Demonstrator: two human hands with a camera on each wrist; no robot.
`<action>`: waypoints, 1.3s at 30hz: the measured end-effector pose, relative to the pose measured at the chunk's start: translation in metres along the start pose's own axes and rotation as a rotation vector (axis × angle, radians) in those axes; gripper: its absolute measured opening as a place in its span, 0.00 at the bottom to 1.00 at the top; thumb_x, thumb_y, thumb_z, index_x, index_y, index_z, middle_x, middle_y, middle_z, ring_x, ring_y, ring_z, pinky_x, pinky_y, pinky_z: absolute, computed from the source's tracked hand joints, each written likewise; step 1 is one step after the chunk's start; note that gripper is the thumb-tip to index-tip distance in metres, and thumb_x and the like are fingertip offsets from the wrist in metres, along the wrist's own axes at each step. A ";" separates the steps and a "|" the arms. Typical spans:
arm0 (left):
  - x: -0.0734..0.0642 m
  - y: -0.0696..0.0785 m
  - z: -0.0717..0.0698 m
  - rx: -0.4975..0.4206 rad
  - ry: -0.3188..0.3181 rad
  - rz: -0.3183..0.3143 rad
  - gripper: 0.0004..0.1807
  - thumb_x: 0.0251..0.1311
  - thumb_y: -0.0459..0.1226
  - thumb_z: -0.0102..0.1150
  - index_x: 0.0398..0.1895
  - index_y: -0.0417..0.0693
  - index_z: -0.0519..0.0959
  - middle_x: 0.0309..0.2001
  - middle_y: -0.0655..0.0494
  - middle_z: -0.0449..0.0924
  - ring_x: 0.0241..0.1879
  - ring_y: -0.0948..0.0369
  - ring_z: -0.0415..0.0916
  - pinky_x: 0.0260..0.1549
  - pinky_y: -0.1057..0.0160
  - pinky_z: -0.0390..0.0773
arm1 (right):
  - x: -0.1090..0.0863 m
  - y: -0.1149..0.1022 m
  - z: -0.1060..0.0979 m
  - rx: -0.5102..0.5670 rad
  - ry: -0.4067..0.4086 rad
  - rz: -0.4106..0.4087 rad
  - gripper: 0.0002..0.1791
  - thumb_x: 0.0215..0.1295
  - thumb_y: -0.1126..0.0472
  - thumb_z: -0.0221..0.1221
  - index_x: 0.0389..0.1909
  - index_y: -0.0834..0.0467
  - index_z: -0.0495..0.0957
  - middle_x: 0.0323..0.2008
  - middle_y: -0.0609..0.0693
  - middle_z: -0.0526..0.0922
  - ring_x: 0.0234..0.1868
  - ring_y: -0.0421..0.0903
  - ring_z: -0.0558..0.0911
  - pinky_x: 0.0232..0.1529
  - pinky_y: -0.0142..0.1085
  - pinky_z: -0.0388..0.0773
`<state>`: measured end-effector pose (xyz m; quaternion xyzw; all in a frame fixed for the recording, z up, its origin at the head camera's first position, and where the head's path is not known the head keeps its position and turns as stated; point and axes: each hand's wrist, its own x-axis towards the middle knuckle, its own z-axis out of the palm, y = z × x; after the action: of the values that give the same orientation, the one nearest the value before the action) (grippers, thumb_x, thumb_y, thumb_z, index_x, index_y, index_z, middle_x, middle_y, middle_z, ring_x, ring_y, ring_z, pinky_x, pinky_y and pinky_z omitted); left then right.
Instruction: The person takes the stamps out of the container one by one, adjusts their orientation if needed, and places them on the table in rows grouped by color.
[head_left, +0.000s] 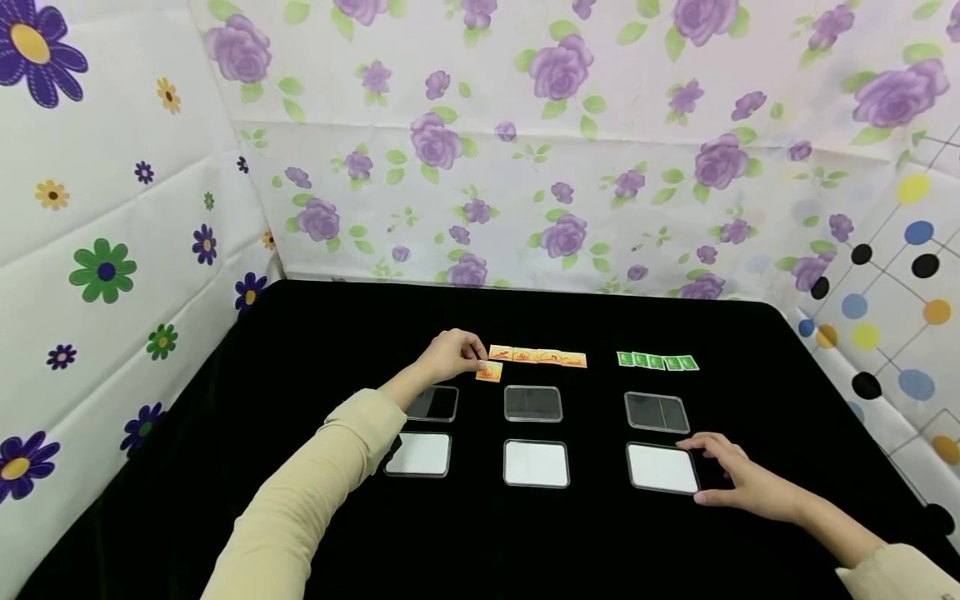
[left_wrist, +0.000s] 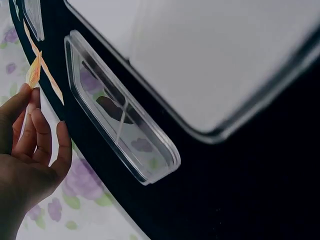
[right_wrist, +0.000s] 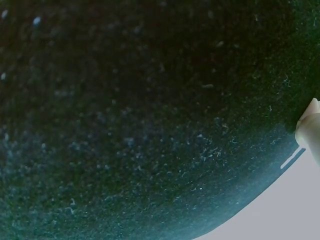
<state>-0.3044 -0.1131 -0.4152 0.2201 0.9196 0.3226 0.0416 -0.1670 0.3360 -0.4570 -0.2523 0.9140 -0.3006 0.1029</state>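
My left hand [head_left: 450,357] pinches a small orange-and-yellow stamp-like card [head_left: 489,372] between thumb and fingertips. Seen in the left wrist view, this card stands tilted above the fingertips, near a row of similar orange cards [head_left: 537,357]. My right hand [head_left: 750,483] rests at the right side of a white-lined clear plastic case [head_left: 662,468], thumb by the near corner, index finger by the far one, fingers spread. The right wrist view shows only a fingertip [right_wrist: 309,132] beside the white surface. My left forearm partly covers a clear case [head_left: 442,404] and a white-lined case [head_left: 420,456].
Between the hands lie another clear case [head_left: 533,404] and white-lined case [head_left: 536,463]. Farther right sit a third clear case [head_left: 656,412] and, behind it, several overlapping green cards [head_left: 657,362]. Black cloth covers the table [head_left: 465,542]; flowered sheets [head_left: 487,167] stand around it.
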 end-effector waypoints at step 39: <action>0.038 -0.016 0.003 0.275 0.130 -0.370 0.04 0.53 0.38 0.67 0.29 0.49 0.81 0.40 0.53 0.83 0.43 0.51 0.79 0.45 0.52 0.76 | -0.003 0.000 -0.001 0.002 -0.003 -0.003 0.34 0.56 0.52 0.65 0.62 0.56 0.62 0.60 0.60 0.61 0.53 0.37 0.62 0.39 0.26 0.68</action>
<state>-0.3445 -0.1062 -0.4248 0.0304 0.9803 0.1948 0.0104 -0.1649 0.3376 -0.4564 -0.2538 0.9132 -0.3012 0.1041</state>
